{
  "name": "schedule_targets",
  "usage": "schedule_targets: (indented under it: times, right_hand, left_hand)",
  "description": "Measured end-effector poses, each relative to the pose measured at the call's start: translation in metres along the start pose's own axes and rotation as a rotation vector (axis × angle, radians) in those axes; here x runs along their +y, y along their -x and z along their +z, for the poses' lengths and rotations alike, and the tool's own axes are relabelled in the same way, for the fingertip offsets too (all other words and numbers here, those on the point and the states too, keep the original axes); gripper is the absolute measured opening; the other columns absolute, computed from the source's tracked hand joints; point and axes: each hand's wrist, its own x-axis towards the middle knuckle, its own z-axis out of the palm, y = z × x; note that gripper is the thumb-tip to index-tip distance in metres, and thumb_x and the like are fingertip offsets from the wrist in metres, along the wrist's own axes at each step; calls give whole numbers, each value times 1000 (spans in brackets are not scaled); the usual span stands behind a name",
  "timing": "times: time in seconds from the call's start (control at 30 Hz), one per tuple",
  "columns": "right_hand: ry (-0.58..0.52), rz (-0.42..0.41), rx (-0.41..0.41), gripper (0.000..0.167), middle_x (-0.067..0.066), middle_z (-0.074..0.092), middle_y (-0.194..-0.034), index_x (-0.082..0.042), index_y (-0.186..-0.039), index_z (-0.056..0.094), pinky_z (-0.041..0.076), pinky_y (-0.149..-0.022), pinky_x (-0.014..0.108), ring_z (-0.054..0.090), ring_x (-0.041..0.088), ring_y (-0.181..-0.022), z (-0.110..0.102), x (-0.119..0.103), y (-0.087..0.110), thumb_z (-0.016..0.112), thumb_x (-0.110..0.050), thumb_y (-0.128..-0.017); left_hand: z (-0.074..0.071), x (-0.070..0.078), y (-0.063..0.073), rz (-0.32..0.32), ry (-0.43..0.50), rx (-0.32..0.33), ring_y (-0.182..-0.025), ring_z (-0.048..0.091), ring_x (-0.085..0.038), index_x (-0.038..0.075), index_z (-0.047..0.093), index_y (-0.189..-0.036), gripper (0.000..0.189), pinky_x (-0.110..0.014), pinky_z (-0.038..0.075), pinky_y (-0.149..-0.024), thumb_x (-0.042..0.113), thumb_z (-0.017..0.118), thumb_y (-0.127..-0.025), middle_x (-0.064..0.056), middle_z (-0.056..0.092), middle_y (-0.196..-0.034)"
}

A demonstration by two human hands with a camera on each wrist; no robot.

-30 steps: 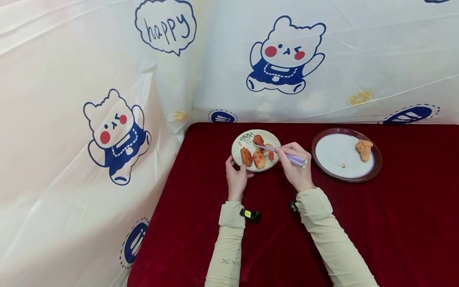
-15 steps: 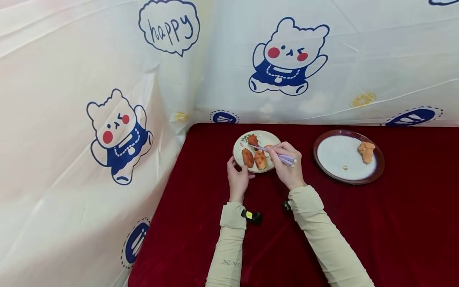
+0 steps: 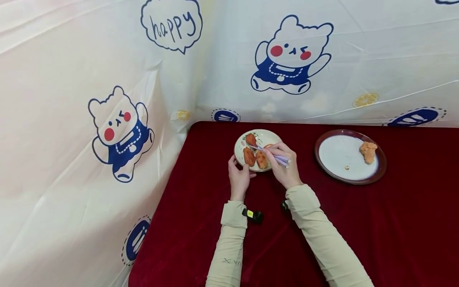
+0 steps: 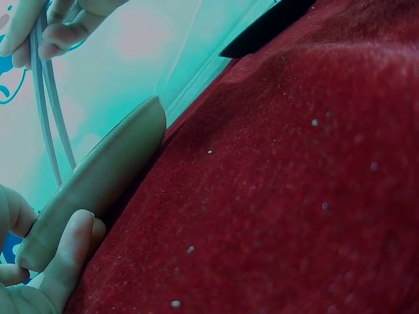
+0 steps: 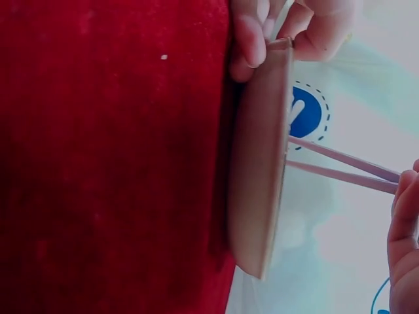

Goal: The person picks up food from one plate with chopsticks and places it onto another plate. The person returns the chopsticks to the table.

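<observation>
In the head view my left hand (image 3: 239,179) grips the near left rim of a small cream plate (image 3: 269,135) with a green print. Seen from the left wrist, its thumb and fingers lie on either side of that rim. My right hand (image 3: 285,169) holds lilac chopsticks (image 3: 281,158) slanting down over the plate. Their tips meet the lower edge of a reddish-brown fried piece (image 3: 251,139) near the back left. Two more browned pieces, a darker one (image 3: 249,157) and a lighter one (image 3: 261,160), lie in front. Food at the plate's right is mostly hidden by my right hand.
To the right stands a larger white plate (image 3: 333,155) with a brown rim. It carries a crumbly fried piece (image 3: 368,152) and a small crumb (image 3: 346,168). A dark red cloth (image 3: 201,223) covers the table, and a printed white curtain (image 3: 222,59) hangs behind and at the left.
My right hand has moved left with the chopsticks, and the reddish-brown fried piece has shifted left across the small plate. My left hand keeps its grip on the rim.
</observation>
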Motion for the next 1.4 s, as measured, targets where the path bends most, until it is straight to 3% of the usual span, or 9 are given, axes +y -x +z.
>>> schedule_targets:
  times: [0.5,1.07,1.4]
  right_hand:
    - [25,-29,-31,14,12,68,-89,1,-88,78,44,-60,9,61,21,-74,-1,4,3,68,-9,-89]
    - [12,22,22,17,9,69,-87,0,-85,78,42,-55,10,57,12,-70,-1,3,3,67,-13,-90]
    - [67,79,27,19,6,68,-85,-3,-84,78,39,-52,11,54,8,-68,-2,-1,3,66,-16,-91]
  left_hand:
    - [1,3,-1,7,0,0,-59,65,-18,15,29,-149,59,-30,62,-58,9,51,-94,-14,37,-146]
    - [0,2,0,8,10,-10,-65,65,-21,16,27,-149,60,-31,62,-60,10,51,-94,-12,37,-145]
    - [0,1,0,5,3,3,-59,65,-20,14,29,-148,60,-30,61,-56,9,50,-93,-18,36,-145]
